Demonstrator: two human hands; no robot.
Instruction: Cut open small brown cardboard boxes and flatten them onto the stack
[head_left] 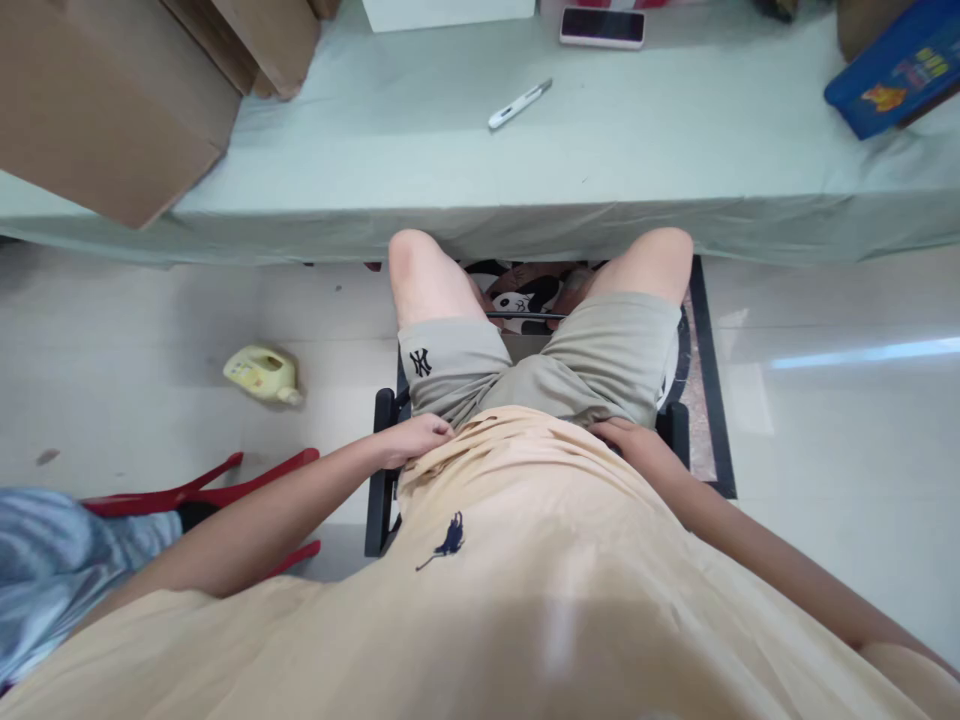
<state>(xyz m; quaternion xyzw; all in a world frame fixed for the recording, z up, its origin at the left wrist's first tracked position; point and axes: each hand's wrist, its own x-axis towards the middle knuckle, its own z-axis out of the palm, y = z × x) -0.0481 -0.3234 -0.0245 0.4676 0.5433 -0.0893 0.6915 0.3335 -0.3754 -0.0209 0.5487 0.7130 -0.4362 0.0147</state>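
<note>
I sit on a black chair (pixel 380 470), looking down at my beige shirt (pixel 525 560) and grey shorts (pixel 600 360). My left hand (pixel 416 438) rests at my left hip against the shirt's hem, its fingers curled in. My right hand (pixel 626 435) lies at my right hip, its fingers tucked under the shirt's edge and mostly hidden. Neither hand shows anything held. Ahead of my knees stands a table under a pale green cloth (pixel 465 200), with a white pen-like tool (pixel 519 104) and a phone (pixel 602 26) on it, out of reach of both hands.
Cardboard boxes (pixel 112 100) lie on the table's left end, a blue packet (pixel 896 70) at its right. On the floor to my left lie a yellow bottle (pixel 262 374) and a red chair (pixel 202 495). A dark-edged mat (pixel 709 400) lies beneath my chair.
</note>
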